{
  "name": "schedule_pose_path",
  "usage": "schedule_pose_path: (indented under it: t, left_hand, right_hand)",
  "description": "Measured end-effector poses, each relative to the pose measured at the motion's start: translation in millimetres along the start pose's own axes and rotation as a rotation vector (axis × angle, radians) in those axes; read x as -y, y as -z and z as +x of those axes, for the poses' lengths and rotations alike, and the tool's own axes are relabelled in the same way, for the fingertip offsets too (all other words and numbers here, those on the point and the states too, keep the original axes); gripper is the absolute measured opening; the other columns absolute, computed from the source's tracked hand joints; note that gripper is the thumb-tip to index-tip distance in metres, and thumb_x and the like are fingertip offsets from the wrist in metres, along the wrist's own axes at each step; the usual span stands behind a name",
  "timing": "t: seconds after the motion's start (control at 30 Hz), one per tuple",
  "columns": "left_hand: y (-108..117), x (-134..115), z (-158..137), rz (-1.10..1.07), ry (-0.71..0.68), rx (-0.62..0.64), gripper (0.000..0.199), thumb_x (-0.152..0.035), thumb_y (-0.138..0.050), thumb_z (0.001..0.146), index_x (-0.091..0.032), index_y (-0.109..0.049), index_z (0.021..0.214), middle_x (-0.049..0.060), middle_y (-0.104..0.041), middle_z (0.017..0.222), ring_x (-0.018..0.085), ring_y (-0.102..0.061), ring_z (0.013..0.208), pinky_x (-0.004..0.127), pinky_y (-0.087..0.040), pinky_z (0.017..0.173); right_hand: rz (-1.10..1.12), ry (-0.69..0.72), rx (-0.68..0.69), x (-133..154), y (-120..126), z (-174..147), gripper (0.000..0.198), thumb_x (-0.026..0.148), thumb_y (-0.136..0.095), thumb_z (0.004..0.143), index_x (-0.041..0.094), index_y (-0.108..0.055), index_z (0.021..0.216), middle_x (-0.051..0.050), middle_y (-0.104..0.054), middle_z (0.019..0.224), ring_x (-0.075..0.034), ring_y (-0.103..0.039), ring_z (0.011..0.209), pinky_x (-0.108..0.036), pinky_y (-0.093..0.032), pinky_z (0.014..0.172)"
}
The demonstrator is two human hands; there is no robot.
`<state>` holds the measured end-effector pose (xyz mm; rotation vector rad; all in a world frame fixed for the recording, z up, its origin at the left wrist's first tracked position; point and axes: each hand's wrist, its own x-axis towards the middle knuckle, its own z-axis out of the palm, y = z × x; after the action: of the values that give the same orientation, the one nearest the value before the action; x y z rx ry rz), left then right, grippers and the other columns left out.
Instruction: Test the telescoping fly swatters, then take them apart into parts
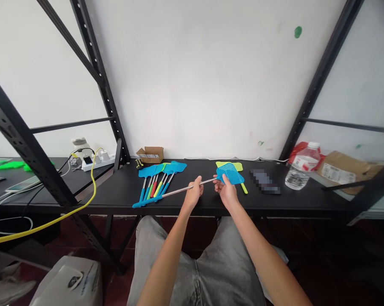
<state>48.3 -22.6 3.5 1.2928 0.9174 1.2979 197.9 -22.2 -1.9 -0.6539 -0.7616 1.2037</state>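
A blue fly swatter (231, 174) with a long metal rod is held across the front of me in both hands. My left hand (194, 192) is closed around the middle of the rod. At the base of the blue head, my right hand (226, 191) pinches the swatter between thumb and fingers. Its blue handle points left, in front of a row of several fly swatters (161, 170) with blue, green, red and yellow handles. Behind the held head lies a yellow-green fly swatter (244, 188), partly hidden by it.
On the black table (115, 187) stands a small open cardboard box (151, 154) at the back. A dark, blurred-out flat object (264, 181) and a water bottle (302, 168) are to the right. A yellow cable (91, 197) hangs at the left, near a black rack post (29, 140).
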Motion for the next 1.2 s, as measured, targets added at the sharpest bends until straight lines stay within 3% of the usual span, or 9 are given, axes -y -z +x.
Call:
schedule_pose_path:
  t: [0.2, 0.33, 0.7, 1.0, 1.2]
  left_hand:
    - [6.9, 4.8, 4.2, -0.259, -0.099, -0.075, 0.053, -0.057, -0.04, 0.09, -0.022, -0.023, 0.053, -0.007, -0.016, 0.049, 0.007, -0.015, 0.042, 0.023, -0.017, 0.042]
    - [7.4, 3.2, 2.1, -0.316, -0.092, -0.104, 0.055, -0.059, -0.039, 0.089, -0.022, -0.025, 0.052, -0.008, -0.015, 0.048, 0.007, -0.013, 0.041, 0.023, -0.018, 0.042]
    - [7.2, 3.1, 0.7, -0.286, -0.113, -0.132, 0.054, -0.06, -0.028, 0.091, -0.023, -0.023, 0.052, -0.007, -0.014, 0.048, 0.008, -0.012, 0.042, 0.024, -0.018, 0.042]
    - [9.6, 10.8, 5.0, -0.251, -0.121, -0.187, 0.044, -0.046, -0.031, 0.09, -0.023, -0.021, 0.054, -0.006, -0.016, 0.047, 0.008, -0.013, 0.042, 0.024, -0.015, 0.042]
    - [3.2, 1.8, 0.4, -0.173, -0.082, -0.171, 0.044, -0.046, -0.031, 0.092, -0.023, -0.021, 0.056, -0.006, -0.017, 0.048, 0.008, -0.014, 0.043, 0.025, -0.015, 0.043]
  right_hand:
    - [0.28, -0.013, -0.194, 3.3, 8.2, 3.9, 0.031, 0.046, -0.063, 0.085, 0.016, -0.068, 0.082, 0.0, -0.058, 0.062, -0.008, -0.045, 0.05, -0.025, -0.039, 0.05]
    - [0.342, -0.004, -0.239, 3.5, 11.0, 5.4, 0.034, 0.051, -0.057, 0.088, 0.018, -0.064, 0.081, 0.002, -0.052, 0.059, -0.009, -0.044, 0.048, -0.027, -0.04, 0.05]
    - [0.081, 0.152, -0.137, 3.0, 18.6, 8.3, 0.056, 0.076, -0.034, 0.085, 0.024, -0.053, 0.077, 0.002, -0.043, 0.052, -0.013, -0.041, 0.044, -0.034, -0.038, 0.049]
    - [0.123, 0.147, -0.221, -4.3, 10.9, 5.5, 0.042, 0.064, -0.054, 0.084, 0.022, -0.055, 0.078, 0.004, -0.045, 0.053, -0.011, -0.041, 0.045, -0.029, -0.036, 0.047]
    - [0.04, 0.154, -0.191, -7.4, 8.1, 6.4, 0.042, 0.063, -0.053, 0.084, 0.021, -0.057, 0.077, 0.004, -0.048, 0.053, -0.011, -0.042, 0.045, -0.027, -0.036, 0.046]
